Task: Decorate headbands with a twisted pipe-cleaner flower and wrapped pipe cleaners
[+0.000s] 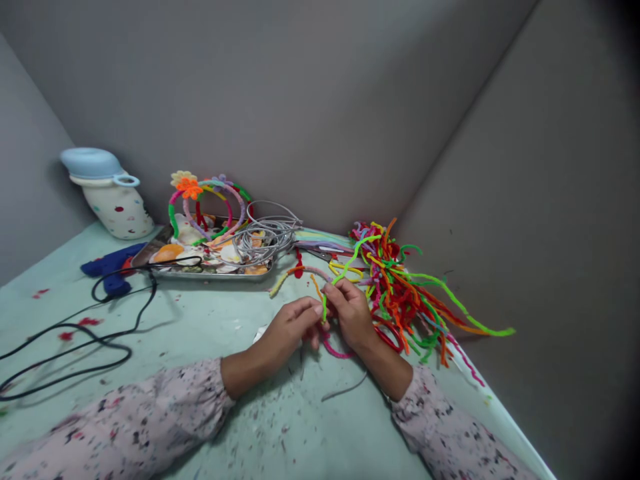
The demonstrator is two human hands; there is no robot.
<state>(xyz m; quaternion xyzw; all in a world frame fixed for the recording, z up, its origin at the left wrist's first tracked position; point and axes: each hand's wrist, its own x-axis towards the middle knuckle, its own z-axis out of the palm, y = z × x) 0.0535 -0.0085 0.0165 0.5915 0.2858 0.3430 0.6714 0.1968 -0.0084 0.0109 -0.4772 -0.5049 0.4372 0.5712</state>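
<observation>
Between my two hands runs a bright yellow-green pipe cleaner (356, 255), its free end sticking up and curving to the right. My left hand (296, 323) pinches its lower part between thumb and fingers. My right hand (349, 308) grips it slightly higher, fingers bent round it. Just behind my hands lies an arched multicoloured strip (295, 270) in yellow, orange and pink. A pink curved piece (336, 352) shows below my fingers; whether it joins the green one I cannot tell. A big tangle of coloured pipe cleaners (395, 287) lies to the right of my right hand.
A metal tray (210, 275) holds scraps, a coil of grey wire (273, 237) and fuzzy headbands (215, 200) with flowers. On the left are a blue glue gun (113, 263) with its black cord (127, 331) and a white bottle (117, 203). Scissors (345, 270) lie behind my hands.
</observation>
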